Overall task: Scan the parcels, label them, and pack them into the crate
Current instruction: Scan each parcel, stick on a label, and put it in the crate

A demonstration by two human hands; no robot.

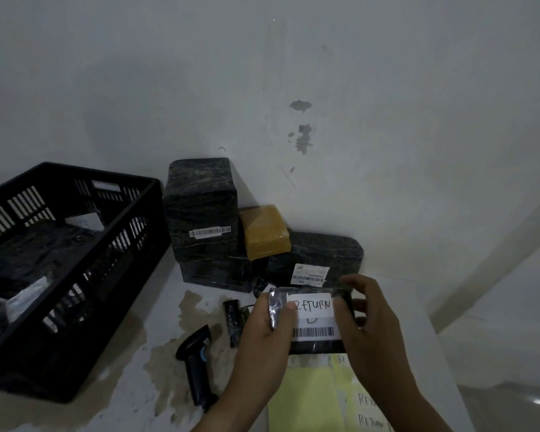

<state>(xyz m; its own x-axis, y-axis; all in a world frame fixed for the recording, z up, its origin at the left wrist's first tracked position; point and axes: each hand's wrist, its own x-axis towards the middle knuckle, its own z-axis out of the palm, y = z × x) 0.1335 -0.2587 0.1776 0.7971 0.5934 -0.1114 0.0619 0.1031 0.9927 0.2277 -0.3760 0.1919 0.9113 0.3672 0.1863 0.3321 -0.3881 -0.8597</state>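
Both my hands hold a small black wrapped parcel (pixel 317 346) above the table. A white label reading RETURN (pixel 314 319) with a barcode lies on its top. My left hand (pixel 264 335) grips the parcel's left end, thumb on the label's left edge. My right hand (pixel 368 319) grips the right end, thumb on the label's right side. The black barcode scanner (pixel 197 366) lies on the table to the left of my left hand. The black slatted crate (pixel 75 294) stands at the left with black parcels inside.
Against the wall stand a tall black parcel (pixel 203 213), a yellow-brown parcel (pixel 264 232) and a flat black parcel with a white sticker (pixel 328 254). A small black roll (pixel 233 319) lies near the scanner. Yellow label sheets (pixel 312 397) lie under my hands. The table edge runs along the right.
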